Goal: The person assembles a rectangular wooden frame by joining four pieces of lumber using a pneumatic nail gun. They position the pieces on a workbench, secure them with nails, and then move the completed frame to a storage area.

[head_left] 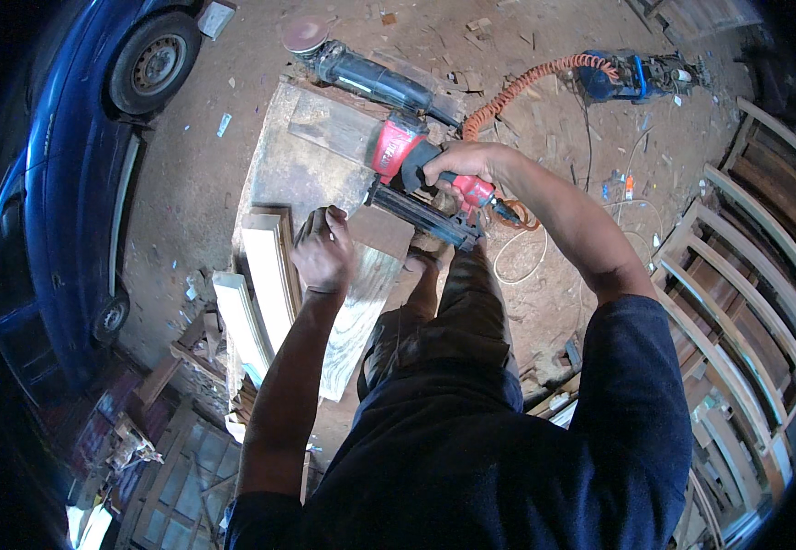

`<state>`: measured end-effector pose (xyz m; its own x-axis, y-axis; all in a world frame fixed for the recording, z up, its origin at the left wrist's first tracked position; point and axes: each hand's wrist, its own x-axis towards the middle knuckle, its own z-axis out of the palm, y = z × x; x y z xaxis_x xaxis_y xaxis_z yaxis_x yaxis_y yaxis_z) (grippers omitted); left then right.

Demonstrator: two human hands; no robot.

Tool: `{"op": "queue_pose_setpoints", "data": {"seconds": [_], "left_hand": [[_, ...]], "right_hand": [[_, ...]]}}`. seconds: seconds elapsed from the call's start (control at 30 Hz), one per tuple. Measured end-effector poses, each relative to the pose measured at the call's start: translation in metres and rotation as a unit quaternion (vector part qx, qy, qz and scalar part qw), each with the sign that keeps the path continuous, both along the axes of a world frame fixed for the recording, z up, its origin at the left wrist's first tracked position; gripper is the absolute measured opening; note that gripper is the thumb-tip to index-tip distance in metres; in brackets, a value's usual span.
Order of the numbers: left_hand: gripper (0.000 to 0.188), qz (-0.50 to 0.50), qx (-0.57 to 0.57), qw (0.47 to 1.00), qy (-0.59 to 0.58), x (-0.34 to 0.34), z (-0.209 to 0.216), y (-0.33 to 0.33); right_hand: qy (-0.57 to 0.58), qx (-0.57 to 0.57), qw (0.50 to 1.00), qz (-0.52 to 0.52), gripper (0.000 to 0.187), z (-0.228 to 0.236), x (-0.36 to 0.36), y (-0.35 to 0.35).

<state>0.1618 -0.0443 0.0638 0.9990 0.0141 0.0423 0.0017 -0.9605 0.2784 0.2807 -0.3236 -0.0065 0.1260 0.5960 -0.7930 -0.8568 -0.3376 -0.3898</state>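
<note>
My right hand [467,165] is wrapped around the handle of a red and black nail gun [398,147], which lies over the workbench with its long dark magazine slanting toward me. My left hand [323,252] is closed, fingers curled together, above the bench just left of the magazine; what it holds, if anything, is too small to make out. Beneath and beside that hand are pale wooden mouldings [272,266] and a grained board [361,298]. Beyond the nail gun lies an angle grinder [361,73] with a round disc.
A coiled orange air hose [517,92] runs from the nail gun toward a blue compressor [604,78] on the dirt floor. At the left stands a blue car [63,183]. Wooden frames [746,266] lean on the right. Wood scraps and litter [480,37] dot the ground.
</note>
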Motion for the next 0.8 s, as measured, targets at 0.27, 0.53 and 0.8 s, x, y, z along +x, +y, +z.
{"op": "queue_pose_setpoints", "data": {"seconds": [0.27, 0.53, 0.8], "left_hand": [[0.025, 0.016, -0.058, 0.998, 0.000, 0.002, -0.002, 0.000], [0.028, 0.021, -0.091, 0.996, 0.010, 0.004, 0.003, -0.002], [0.033, 0.027, -0.073, 0.997, 0.024, 0.003, 0.007, -0.006]], "right_hand": [[-0.004, -0.012, 1.000, 0.002, 0.021, -0.013, -0.015, -0.011], [-0.040, 0.043, 0.998, -0.035, 0.019, -0.034, -0.031, -0.023], [-0.048, 0.029, 0.998, -0.002, 0.026, -0.028, -0.040, -0.034]]}}
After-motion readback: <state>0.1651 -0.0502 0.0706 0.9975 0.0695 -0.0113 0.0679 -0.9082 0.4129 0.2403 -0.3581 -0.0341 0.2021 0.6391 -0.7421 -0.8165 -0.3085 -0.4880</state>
